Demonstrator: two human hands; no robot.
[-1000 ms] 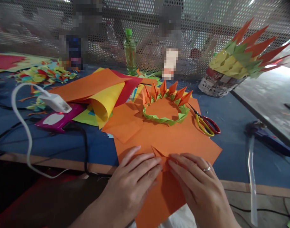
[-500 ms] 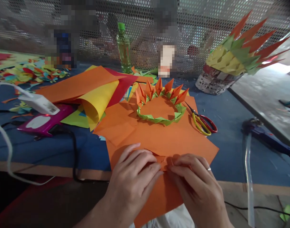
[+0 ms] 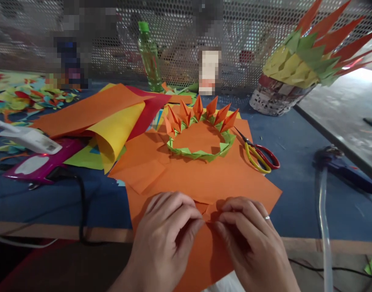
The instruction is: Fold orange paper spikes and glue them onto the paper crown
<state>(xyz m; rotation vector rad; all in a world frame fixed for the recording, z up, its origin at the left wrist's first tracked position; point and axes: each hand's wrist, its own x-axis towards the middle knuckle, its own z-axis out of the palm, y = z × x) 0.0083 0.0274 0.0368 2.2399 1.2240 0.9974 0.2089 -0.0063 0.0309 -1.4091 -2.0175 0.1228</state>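
Note:
My left hand [image 3: 167,231] and my right hand [image 3: 249,239] meet at the near table edge, fingers curled and pinching a small folded orange paper piece [image 3: 207,211] between them. The piece lies on a large orange sheet [image 3: 210,178] that hangs over the edge. A ring shows on my right hand. Just beyond stands a ring of folded green paper with orange spikes [image 3: 201,132].
Red-and-yellow scissors [image 3: 260,154] lie right of the ring. Orange, yellow and red sheets [image 3: 112,117] pile at the left, by a pink device [image 3: 42,162] with cables. A green bottle [image 3: 149,56], a spiked paper basket [image 3: 295,77] and a glue gun [image 3: 340,166] stand around.
My fingers have curled from lying flat into a pinch on the orange piece. The view has shifted slightly, so the things on the table appear further left.

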